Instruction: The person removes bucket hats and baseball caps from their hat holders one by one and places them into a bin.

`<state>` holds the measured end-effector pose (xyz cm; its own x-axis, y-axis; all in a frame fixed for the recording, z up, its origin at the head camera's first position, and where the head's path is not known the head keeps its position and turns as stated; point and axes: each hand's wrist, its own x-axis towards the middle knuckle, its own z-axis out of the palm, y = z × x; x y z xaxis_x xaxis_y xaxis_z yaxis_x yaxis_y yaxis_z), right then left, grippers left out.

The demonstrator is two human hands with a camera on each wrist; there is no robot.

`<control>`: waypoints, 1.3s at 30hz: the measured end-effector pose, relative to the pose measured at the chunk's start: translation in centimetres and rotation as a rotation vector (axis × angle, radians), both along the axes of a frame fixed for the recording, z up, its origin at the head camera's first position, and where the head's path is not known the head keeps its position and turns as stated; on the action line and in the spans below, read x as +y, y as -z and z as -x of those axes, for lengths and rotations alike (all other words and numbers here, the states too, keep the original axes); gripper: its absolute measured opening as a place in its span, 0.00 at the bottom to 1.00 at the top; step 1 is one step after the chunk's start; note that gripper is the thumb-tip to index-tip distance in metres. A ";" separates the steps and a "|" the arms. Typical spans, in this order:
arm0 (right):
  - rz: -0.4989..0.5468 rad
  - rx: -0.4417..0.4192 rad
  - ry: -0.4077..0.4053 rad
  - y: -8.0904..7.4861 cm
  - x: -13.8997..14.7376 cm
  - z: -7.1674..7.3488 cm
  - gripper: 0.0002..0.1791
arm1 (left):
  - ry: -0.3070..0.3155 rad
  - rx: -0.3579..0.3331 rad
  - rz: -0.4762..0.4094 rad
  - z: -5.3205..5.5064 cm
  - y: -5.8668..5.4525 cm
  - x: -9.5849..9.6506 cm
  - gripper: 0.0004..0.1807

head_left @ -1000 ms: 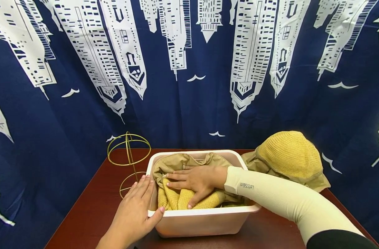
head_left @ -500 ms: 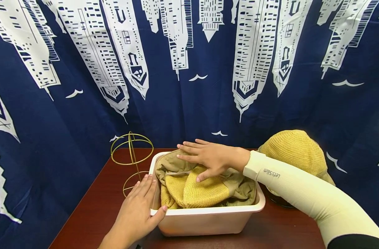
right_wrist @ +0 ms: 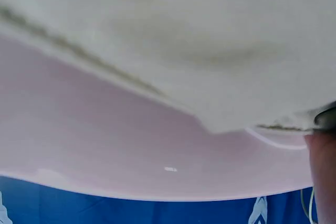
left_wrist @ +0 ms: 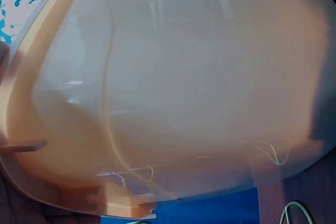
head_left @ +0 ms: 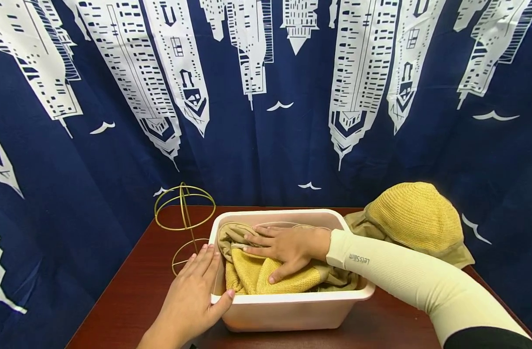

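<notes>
In the head view, a yellow woven hat (head_left: 287, 281) with khaki cloth (head_left: 233, 232) lies bunched inside a pale plastic bin (head_left: 292, 310). My right hand (head_left: 287, 247) presses down on it, fingers spread and pointing left. At the bin's front left corner rests my left hand (head_left: 189, 293), its fingers straight along the side and its thumb on the front rim. The left wrist view is filled by the bin's shiny wall (left_wrist: 210, 77). Pale cloth (right_wrist: 210, 24) blurs across the right wrist view, above the bin's inner wall (right_wrist: 131, 135).
A gold wire hat stand (head_left: 185, 213) stands behind the left hand. Another yellow woven hat (head_left: 416, 218) with a khaki brim sits to the right of the bin, behind the sleeved right arm. The dark red table (head_left: 126, 291) backs onto a blue printed curtain (head_left: 257, 160).
My right hand lifted up off the bunched hat, then came back down onto it. The khaki cloth that bulged near the back rim now sits lower in the bin. The left hand stays put.
</notes>
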<state>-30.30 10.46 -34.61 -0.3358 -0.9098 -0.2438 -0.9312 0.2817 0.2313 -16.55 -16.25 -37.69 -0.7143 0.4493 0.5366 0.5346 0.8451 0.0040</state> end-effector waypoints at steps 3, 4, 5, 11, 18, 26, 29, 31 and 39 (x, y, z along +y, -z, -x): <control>-0.018 0.036 0.009 0.1 -0.2 0.1 0.51 | -0.007 -0.011 0.011 0.1 -0.3 -0.1 0.42; -0.014 0.044 0.009 0.0 -0.2 0.2 0.51 | -0.009 -0.013 0.016 0.2 -0.5 -0.1 0.42; -0.005 0.050 0.009 -0.2 -0.2 0.3 0.51 | -0.010 -0.014 0.018 0.3 -0.5 -0.1 0.42; 0.097 0.038 0.033 -2.8 1.0 0.3 0.51 | 0.006 -0.010 0.018 0.6 -0.7 0.0 0.42; 0.187 0.127 0.087 -7.1 4.7 -0.2 0.51 | 0.013 -0.008 0.015 0.5 -0.4 0.2 0.42; 0.196 0.245 0.164 -8.8 10.0 0.2 0.54 | -0.005 -0.018 0.009 0.0 -0.1 0.1 0.42; 0.229 0.267 0.181 -8.8 11.9 0.2 0.52 | -0.007 -0.023 0.005 -0.1 0.0 0.0 0.42; 0.256 0.276 0.209 -9.0 13.2 0.1 0.51 | -0.006 -0.022 0.004 -0.2 0.0 0.0 0.42; 0.426 0.340 0.420 -9.6 19.9 -1.7 0.46 | 0.003 -0.006 0.006 0.0 0.0 -0.1 0.41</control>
